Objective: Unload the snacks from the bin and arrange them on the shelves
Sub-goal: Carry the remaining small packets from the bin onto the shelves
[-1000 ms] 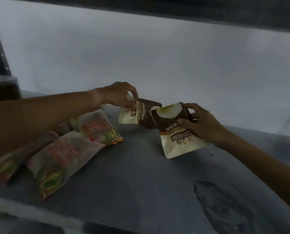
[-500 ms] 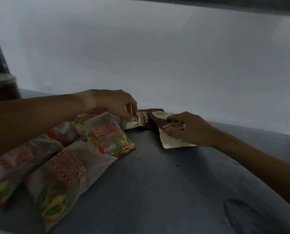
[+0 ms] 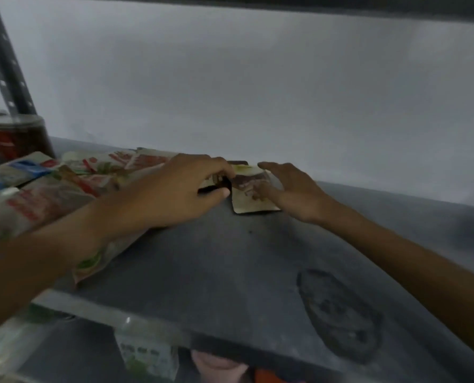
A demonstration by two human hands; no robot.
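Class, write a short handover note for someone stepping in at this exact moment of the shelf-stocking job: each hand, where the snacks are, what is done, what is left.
Left hand: fingers curled, pinching the left brown-and-cream pouch at the back of the shelf.
Right hand: fingers straight, over the right brown-and-cream pouch, which lies flat on the shelf.
Red-and-white snack bags lie in a group to the left, under the left forearm; a dark jar stands in the far-left corner.
Done: both pouches are down beside the bags.
Left: release the left pouch, straighten the row, fetch more snacks. The bin is out of view.
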